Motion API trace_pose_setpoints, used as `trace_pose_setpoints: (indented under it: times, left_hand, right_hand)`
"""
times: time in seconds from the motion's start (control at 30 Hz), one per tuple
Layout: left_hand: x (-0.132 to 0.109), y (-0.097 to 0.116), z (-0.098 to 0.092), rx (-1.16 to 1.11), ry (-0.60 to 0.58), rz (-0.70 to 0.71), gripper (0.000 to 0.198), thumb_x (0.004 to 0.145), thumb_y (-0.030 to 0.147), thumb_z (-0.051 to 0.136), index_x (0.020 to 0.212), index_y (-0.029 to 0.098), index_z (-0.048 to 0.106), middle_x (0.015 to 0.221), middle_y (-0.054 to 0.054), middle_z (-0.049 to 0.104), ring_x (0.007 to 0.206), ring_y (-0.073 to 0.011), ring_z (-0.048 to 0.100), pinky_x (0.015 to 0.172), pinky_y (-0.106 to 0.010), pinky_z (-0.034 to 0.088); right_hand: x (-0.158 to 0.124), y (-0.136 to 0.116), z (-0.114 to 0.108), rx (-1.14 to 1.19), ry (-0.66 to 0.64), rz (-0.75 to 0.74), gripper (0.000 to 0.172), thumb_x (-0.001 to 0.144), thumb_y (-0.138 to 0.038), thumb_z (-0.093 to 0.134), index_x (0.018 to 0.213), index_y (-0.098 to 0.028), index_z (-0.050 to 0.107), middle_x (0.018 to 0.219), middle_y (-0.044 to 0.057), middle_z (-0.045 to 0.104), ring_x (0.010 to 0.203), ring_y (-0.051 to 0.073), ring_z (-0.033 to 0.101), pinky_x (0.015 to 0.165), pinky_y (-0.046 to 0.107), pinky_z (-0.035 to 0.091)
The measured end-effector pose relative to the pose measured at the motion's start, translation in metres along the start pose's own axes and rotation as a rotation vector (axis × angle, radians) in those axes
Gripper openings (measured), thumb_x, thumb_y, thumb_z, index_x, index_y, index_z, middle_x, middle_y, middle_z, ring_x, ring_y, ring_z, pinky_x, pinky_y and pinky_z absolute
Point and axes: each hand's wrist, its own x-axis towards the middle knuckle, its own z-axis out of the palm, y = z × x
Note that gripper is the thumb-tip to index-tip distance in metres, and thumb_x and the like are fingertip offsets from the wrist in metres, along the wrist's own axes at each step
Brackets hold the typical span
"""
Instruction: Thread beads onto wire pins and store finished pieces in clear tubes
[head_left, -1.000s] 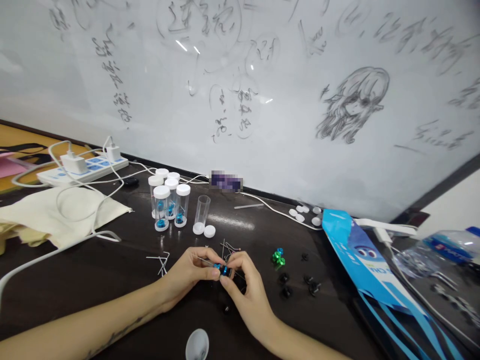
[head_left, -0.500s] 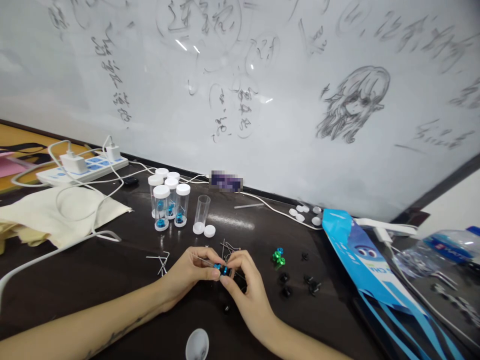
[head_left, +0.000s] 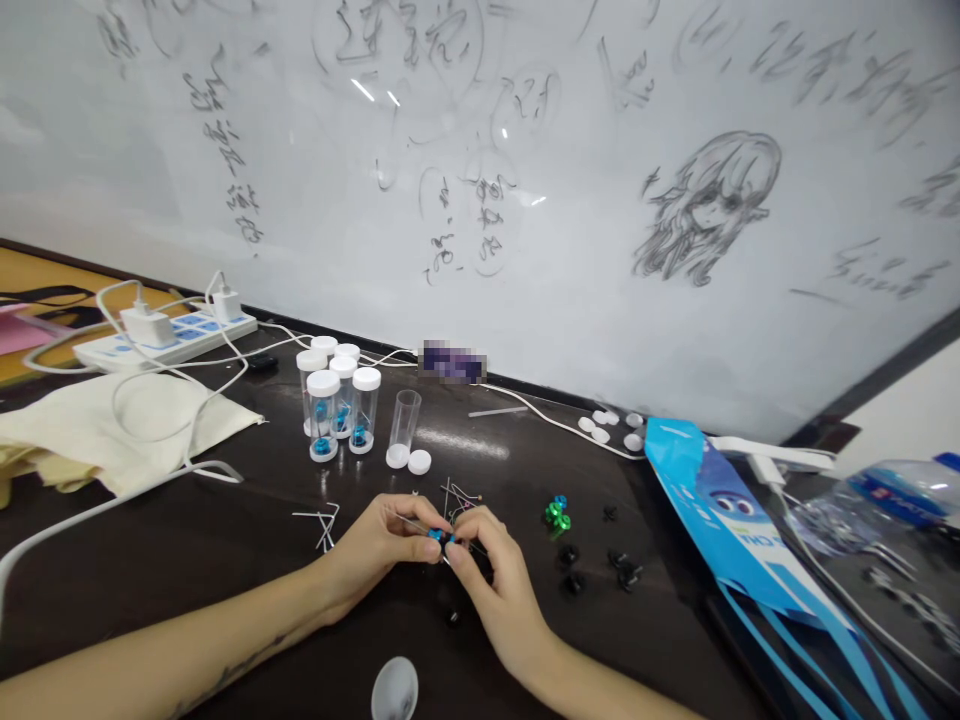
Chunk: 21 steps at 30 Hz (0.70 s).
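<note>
Near the front middle of the dark table, my left hand [head_left: 397, 532] pinches a small blue and black part [head_left: 436, 536], and a thin metal rod runs along its fingers. My right hand [head_left: 491, 560] closes its fingertips on the same small part from the right, partly hiding it. Behind the hands lie thin bent wires [head_left: 454, 492]. Several bent metal pins [head_left: 324, 520] rest to the left. Green and blue small parts [head_left: 557, 514] and several black parts [head_left: 574, 582] lie right of my right hand.
Several capped clear tubes [head_left: 323, 415] with blue parts stand behind my left hand. An uncapped tube [head_left: 405, 420] stands beside a white cap [head_left: 419, 462]. A white cup-like piece [head_left: 394, 688] is at the front. A blue bag [head_left: 720, 520] lies right; a power strip [head_left: 165, 340] sits back left.
My right fingertips have shifted slightly around the blue and black part, which now shows less. My left hand has hardly moved.
</note>
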Motion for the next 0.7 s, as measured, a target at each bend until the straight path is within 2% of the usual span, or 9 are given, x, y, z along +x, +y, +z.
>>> trace_pose_setpoints:
  times: [0.07, 0.2, 0.37, 0.53, 0.63, 0.7]
  left_hand:
    - [0.0009, 0.0004, -0.0008, -0.002, 0.011, 0.003, 0.015, 0.065, 0.014, 0.085, 0.078, 0.015, 0.077, 0.076, -0.002, 0.070, 0.072, -0.0128, 0.062, 0.069, -0.022, 0.046]
    - [0.0017, -0.0010, -0.0019, 0.007, 0.019, 0.008, 0.015, 0.065, 0.014, 0.085, 0.078, 0.016, 0.077, 0.076, -0.002, 0.070, 0.072, -0.0132, 0.062, 0.069, -0.022, 0.046]
    - [0.0001, -0.0016, 0.0000, 0.001, -0.037, -0.001, 0.017, 0.064, 0.015, 0.085, 0.078, 0.016, 0.076, 0.073, -0.002, 0.068, 0.071, -0.0165, 0.065, 0.068, -0.026, 0.048]
    - [0.0010, 0.0007, 0.0001, 0.024, 0.024, 0.006, 0.016, 0.063, 0.017, 0.086, 0.077, 0.016, 0.077, 0.075, -0.002, 0.069, 0.070, -0.0133, 0.061, 0.068, -0.023, 0.046]
    - [0.0016, 0.0015, 0.0005, 0.014, 0.029, 0.004, 0.016, 0.063, 0.017, 0.086, 0.076, 0.016, 0.077, 0.074, -0.001, 0.068, 0.071, -0.0130, 0.061, 0.068, -0.022, 0.045]
    - [0.0014, 0.0015, 0.0012, 0.003, 0.020, -0.010, 0.017, 0.063, 0.016, 0.086, 0.077, 0.016, 0.077, 0.074, -0.001, 0.068, 0.068, -0.0120, 0.060, 0.067, -0.022, 0.045]
  right_hand:
    - [-0.0004, 0.0020, 0.0012, 0.022, 0.027, -0.011, 0.012, 0.094, -0.032, 0.057, 0.088, -0.022, 0.053, 0.092, 0.002, 0.057, 0.085, 0.019, 0.053, 0.081, 0.032, 0.038]
    - [-0.0003, 0.0026, 0.0006, 0.029, 0.033, 0.010, 0.013, 0.093, -0.033, 0.058, 0.087, -0.022, 0.054, 0.089, 0.001, 0.057, 0.083, 0.019, 0.053, 0.079, 0.031, 0.039]
    - [0.0009, -0.0019, -0.0021, -0.002, -0.042, 0.013, 0.036, 0.102, -0.033, 0.040, 0.072, -0.020, 0.056, 0.076, 0.000, 0.056, 0.078, 0.018, 0.053, 0.076, 0.031, 0.036]
    - [0.0004, -0.0004, 0.0001, 0.037, 0.030, 0.005, 0.017, 0.093, -0.036, 0.057, 0.084, -0.022, 0.054, 0.091, 0.001, 0.056, 0.084, 0.019, 0.054, 0.081, 0.032, 0.039]
    - [-0.0001, 0.0003, 0.0006, 0.064, 0.051, 0.011, 0.018, 0.091, -0.039, 0.060, 0.089, -0.022, 0.055, 0.097, 0.002, 0.056, 0.082, 0.018, 0.054, 0.083, 0.033, 0.040]
    - [0.0000, -0.0005, -0.0002, 0.058, 0.030, 0.011, 0.021, 0.095, -0.042, 0.053, 0.088, -0.022, 0.055, 0.095, 0.003, 0.057, 0.085, 0.019, 0.054, 0.082, 0.033, 0.039]
